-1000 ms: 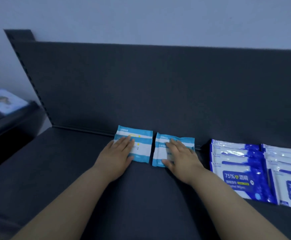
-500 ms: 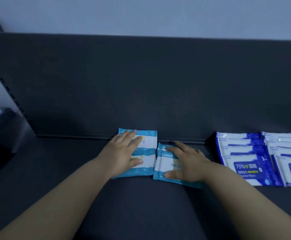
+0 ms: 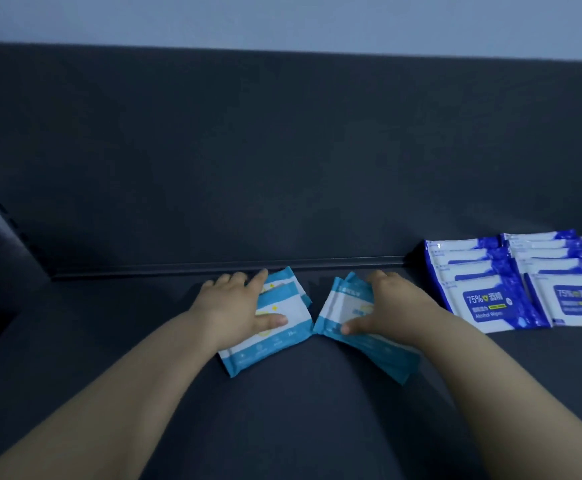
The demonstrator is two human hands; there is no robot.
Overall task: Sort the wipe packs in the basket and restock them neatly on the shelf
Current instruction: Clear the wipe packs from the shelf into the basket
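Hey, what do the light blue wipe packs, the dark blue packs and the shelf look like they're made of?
Light blue wipe packs: probably soft plastic film, faint sheen; thin, printed, fanned in layers. Dark blue packs: likely glossier plastic film; bright highlights on the printed faces. Shelf: seemingly painted metal, matte dark grey; smooth, with no glare.

Dark shelf point(image 3: 282, 427) with upright back panel point(image 3: 282, 150), pale wall point(image 3: 282, 15) above. Mid-shelf, near the panel: two slightly fanned piles of light-blue-and-white wipe packs, their near corners touching; the left hand point(image 3: 237, 306) lies palm-down on the left pile point(image 3: 282, 330), the right hand point(image 3: 393, 306) palm-down on the right pile point(image 3: 338, 306), thumbs pointing inward. To the right, apart from those: two overlapping rows of dark-blue packs point(image 3: 480, 296) printed "75%" and "Alcohol Wipes", running back to the panel.
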